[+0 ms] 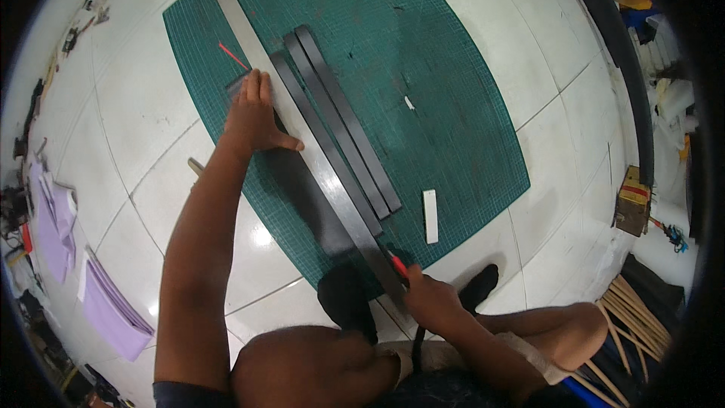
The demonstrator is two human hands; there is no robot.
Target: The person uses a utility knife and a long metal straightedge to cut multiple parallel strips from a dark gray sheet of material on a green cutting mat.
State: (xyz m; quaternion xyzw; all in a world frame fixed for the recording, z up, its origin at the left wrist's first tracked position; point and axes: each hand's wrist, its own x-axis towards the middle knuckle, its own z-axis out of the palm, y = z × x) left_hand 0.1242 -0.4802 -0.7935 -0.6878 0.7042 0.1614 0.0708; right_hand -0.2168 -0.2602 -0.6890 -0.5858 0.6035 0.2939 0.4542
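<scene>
A long metal ruler (325,170) lies slantwise over a dark grey sheet (302,196) on the green cutting mat (453,98). My left hand (257,117) presses on the sheet and ruler, fingers flat and thumb spread against the ruler. Near the ruler's lower end, my right hand (434,301) is closed around a red utility knife (399,264). Its tip is beside the ruler's right edge; the blade is too small to make out. Several dark grey strips (340,109) run alongside the ruler on its right.
A white block (430,216) and a small white scrap (409,103) rest on the mat. A thin red stick (233,56) lies left of the ruler. Folded lilac cloth (113,310) is on the tiled floor at left. Wooden sticks (634,306) lie at lower right.
</scene>
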